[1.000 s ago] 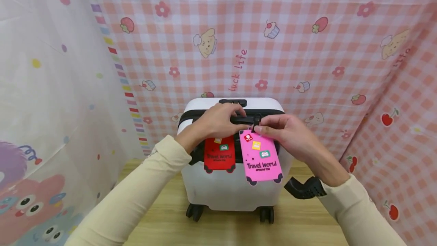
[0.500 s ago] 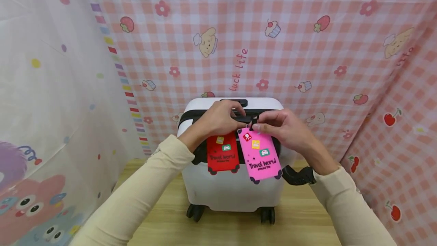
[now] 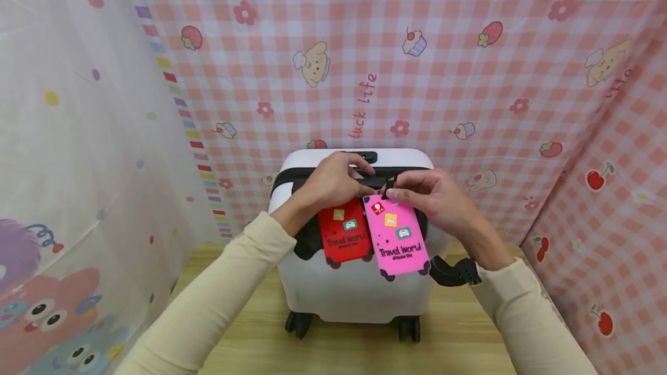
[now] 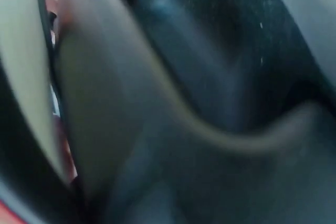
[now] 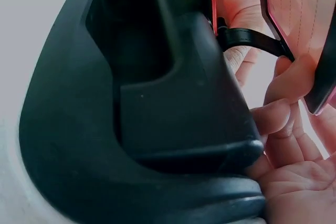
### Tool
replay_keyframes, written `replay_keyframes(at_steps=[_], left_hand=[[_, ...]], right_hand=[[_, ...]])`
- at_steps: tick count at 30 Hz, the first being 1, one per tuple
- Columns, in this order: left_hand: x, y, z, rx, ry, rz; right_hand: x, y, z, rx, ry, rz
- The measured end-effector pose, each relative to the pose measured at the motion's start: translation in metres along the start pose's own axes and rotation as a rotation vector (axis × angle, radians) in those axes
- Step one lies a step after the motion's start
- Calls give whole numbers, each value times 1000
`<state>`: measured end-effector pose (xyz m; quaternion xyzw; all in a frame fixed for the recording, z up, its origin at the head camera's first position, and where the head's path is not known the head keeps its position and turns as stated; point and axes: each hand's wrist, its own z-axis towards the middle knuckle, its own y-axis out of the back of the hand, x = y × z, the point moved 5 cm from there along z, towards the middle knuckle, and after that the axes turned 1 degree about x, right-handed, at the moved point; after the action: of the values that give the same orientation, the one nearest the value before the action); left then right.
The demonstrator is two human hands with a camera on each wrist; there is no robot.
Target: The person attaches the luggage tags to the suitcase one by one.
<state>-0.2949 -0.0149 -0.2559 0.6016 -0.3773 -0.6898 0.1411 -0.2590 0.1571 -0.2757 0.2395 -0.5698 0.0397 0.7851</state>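
My right hand [image 3: 440, 198] pinches the black strap [image 3: 389, 186] of a pink luggage tag [image 3: 397, 239] between thumb and fingers. From the other side, my left hand [image 3: 330, 181] reaches over the suitcase's black handle [image 3: 373, 181], its thumb and fingers curled at the strap; their tips are partly hidden. A red luggage tag [image 3: 345, 235] hangs below my left hand, tilted and close beside the pink one. In the right wrist view the strap [image 5: 253, 39] runs as a curved band between the tags. A dark blurred surface fills most of the left wrist view.
The white suitcase [image 3: 354, 297] stands upright on black wheels [image 3: 298, 324] on a wood-grain surface [image 3: 359, 352]. On its top is a black lock [image 3: 367, 157]. Behind it hangs a pink checked curtain [image 3: 443, 91]; a white one [image 3: 62, 149] hangs at left.
The red luggage tag has swung right and tilted towards the pink one. Both hands have shifted only slightly, and the pink tag has moved a little. The suitcase stays put.
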Motion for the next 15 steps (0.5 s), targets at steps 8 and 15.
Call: replay_keyframes(at_steps=[8,15], left_hand=[[4,-1,-2,-10,22,-70],[6,1,-3,-18,8,-139]], right_hand=[[1,-1,-3,-19,38,2],[4,-3,-5,-65,129,54]])
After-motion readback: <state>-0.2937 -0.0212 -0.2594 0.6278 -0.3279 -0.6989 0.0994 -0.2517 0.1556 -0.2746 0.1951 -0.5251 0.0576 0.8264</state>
